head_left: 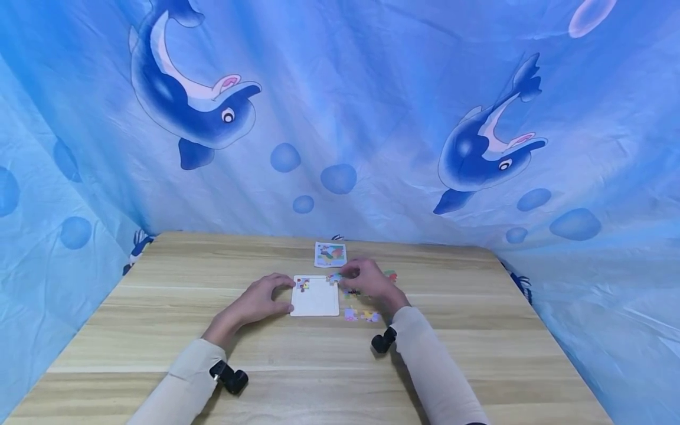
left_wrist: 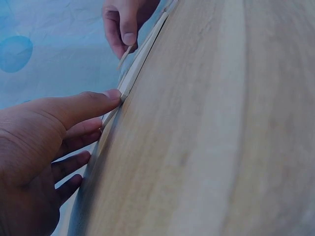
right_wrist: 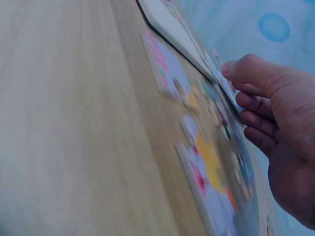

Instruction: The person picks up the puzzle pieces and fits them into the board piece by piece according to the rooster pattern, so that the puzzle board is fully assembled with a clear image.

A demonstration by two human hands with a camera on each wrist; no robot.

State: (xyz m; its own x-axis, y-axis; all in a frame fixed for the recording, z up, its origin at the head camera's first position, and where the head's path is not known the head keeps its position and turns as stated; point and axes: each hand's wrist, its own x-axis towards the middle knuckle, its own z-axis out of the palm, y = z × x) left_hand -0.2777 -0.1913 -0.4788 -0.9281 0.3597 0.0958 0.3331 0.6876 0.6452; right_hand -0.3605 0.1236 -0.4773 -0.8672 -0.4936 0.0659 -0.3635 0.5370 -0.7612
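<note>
A white puzzle tray (head_left: pixel 316 301) lies on the table, with a few picture pieces (head_left: pixel 302 284) in its upper left corner. My left hand (head_left: pixel 265 296) touches the tray's left edge with thumb and fingertips; in the left wrist view the other fingers of that hand (left_wrist: pixel 44 142) are spread and fairly straight. Over the tray's upper right corner, my right hand (head_left: pixel 366 277) pinches a puzzle piece (head_left: pixel 333 278) between thumb and fingers. From the right wrist, the right hand (right_wrist: pixel 275 93) holds that thin piece (right_wrist: pixel 217 56) edge-on, tilted above the tray (right_wrist: pixel 172 29).
Several loose puzzle pieces (head_left: pixel 362 316) lie right of the tray, some partly hidden beneath the right hand. A square picture card (head_left: pixel 330 254) showing a bird lies behind the tray. The wooden table (head_left: pixel 297 372) meets a blue dolphin-print curtain (head_left: pixel 372 118) at the back.
</note>
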